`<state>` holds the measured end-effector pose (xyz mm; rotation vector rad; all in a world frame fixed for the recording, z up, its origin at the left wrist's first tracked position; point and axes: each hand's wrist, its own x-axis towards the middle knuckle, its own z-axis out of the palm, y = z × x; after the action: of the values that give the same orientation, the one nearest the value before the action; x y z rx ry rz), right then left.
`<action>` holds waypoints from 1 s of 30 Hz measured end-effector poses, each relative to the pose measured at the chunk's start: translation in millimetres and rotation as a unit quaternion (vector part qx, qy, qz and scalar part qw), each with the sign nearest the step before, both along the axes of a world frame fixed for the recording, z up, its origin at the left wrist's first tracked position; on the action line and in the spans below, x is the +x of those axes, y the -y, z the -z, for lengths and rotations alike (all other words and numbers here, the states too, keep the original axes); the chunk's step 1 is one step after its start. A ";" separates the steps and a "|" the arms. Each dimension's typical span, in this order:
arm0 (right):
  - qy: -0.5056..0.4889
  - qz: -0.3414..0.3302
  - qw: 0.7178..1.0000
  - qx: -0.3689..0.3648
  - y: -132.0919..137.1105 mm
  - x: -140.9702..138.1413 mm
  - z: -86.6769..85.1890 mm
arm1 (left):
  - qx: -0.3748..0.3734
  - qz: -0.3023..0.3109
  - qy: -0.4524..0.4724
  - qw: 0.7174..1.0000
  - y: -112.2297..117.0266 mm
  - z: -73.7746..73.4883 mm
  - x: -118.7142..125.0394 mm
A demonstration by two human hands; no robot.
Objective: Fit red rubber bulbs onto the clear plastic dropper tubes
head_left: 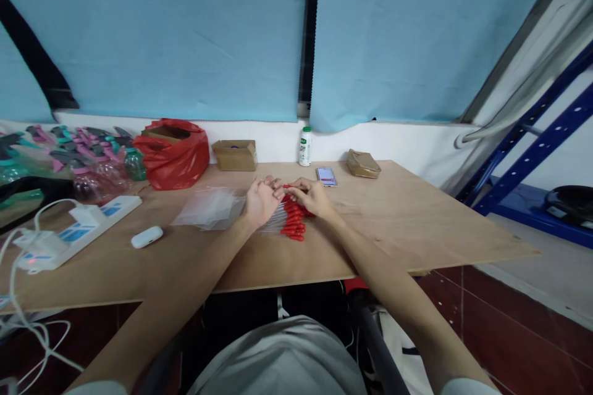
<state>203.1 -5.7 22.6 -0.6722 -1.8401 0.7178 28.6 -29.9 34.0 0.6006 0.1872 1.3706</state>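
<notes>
Over the middle of the table, my right hand [314, 195] pinches the red handle [288, 186] of a slim tool. My left hand [263, 200] is right beside it, palm turned up and fingers curled in towards the tool; what lies inside those fingers is hidden. Below both hands a pile of similar red-handled tools [293, 225] with thin, pale shafts lies on the wood, handles to the right. Their exact kind is too small to make out. Left of the pile, a stack of clear plastic bags [204, 208] rests flat.
At the left are a white power strip [99, 222], a white earbud case [147, 237], spray bottles [88, 176] and a red plastic bag [178, 157]. Along the back stand a cardboard box [235, 155], a white bottle [305, 147], a phone [327, 177] and a brown package [364, 163].
</notes>
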 end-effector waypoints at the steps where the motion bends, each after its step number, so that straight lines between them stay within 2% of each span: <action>1: -0.008 -0.003 1.000 -0.006 -0.4 -0.2 0.0 | 0.001 -0.001 0.002 1.000 0.4 -0.7 -0.1; 6: -0.018 0.001 1.000 -0.003 -2.1 -1.5 0.1 | 0.020 -0.003 -0.007 1.000 -1.7 -0.1 -2.8; 10: -0.011 0.015 1.000 0.016 -1.9 -2.2 -0.1 | 0.031 -0.041 -0.030 0.998 -6.9 3.4 -3.5; 15: -0.011 0.020 1.000 0.014 -1.7 -2.8 -1.0 | 0.012 -0.083 -0.016 0.996 -12.3 7.1 -2.8; 21: -0.005 0.021 1.000 0.012 -6.5 -3.1 2.3 | 0.026 -0.075 -0.012 0.997 -15.5 10.0 -5.3; 26: 0.012 0.023 0.999 0.023 -9.9 -0.8 4.1 | 0.044 -0.073 -0.075 0.993 -20.9 12.5 -10.2; 28: 0.026 0.036 0.998 0.033 -12.7 1.4 4.6 | 0.030 -0.098 -0.114 0.988 -25.2 13.2 -13.6; 30: 0.044 0.047 0.997 0.037 -17.1 3.8 6.0 | 0.007 -0.152 -0.157 0.976 -31.5 13.8 -18.8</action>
<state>206.9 11.3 16.6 -0.7458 -1.8921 0.5644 9.8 1.5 20.2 0.8240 0.5435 1.5655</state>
